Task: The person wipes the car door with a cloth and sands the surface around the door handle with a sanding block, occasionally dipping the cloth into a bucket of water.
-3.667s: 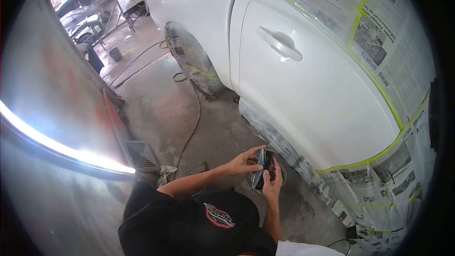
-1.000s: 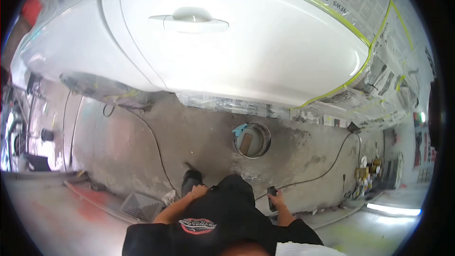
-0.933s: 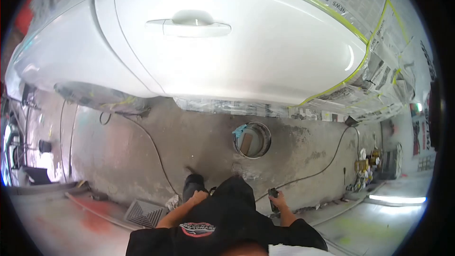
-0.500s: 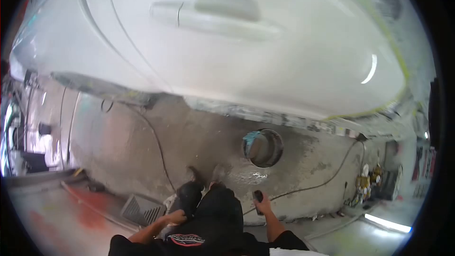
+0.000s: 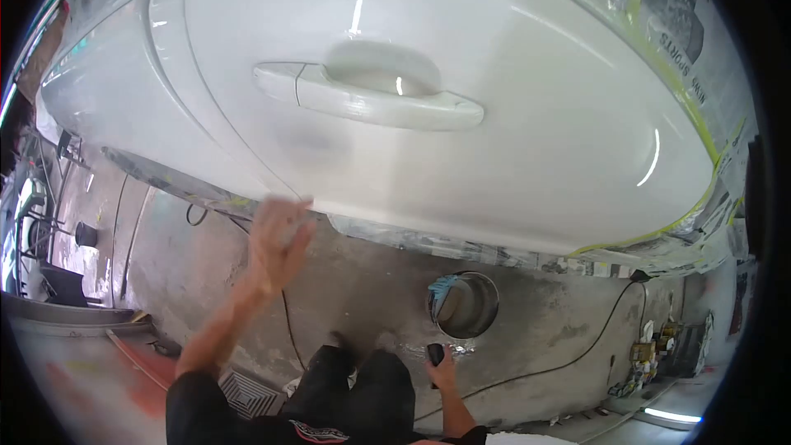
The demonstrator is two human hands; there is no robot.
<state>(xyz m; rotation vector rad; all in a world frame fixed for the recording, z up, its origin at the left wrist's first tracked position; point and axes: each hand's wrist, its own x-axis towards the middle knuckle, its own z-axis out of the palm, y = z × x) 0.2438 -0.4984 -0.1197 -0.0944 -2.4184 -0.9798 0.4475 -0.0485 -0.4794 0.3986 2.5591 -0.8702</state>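
Note:
My left hand (image 5: 278, 243) is raised close to the lower edge of a glossy white car door (image 5: 461, 173), overlapping it in this view. Motion blurs its fingers, but the thumb stands apart from them and nothing shows in the hand. Above it sits the white door handle (image 5: 387, 109). Low by my legs, my right hand (image 5: 445, 369) is wrapped round a small black handheld object (image 5: 435, 354); its kind I cannot tell. Just beyond that hand stands a round bucket (image 5: 497, 305) with a blue cloth or glove (image 5: 442, 287) over its rim.
Newspaper and yellow-green tape (image 5: 676, 91) mask the car's edges. A dark cable (image 5: 560, 371) crosses the concrete floor (image 5: 198, 264) on the right; another lies on the left. A vent grille (image 5: 247, 395) is behind my left side, and cluttered items (image 5: 647, 354) stand far right.
My left hand has risen from beside my leg toward the door's lower edge. My right hand still grips the black object and has shifted slightly left. The view has tilted up.

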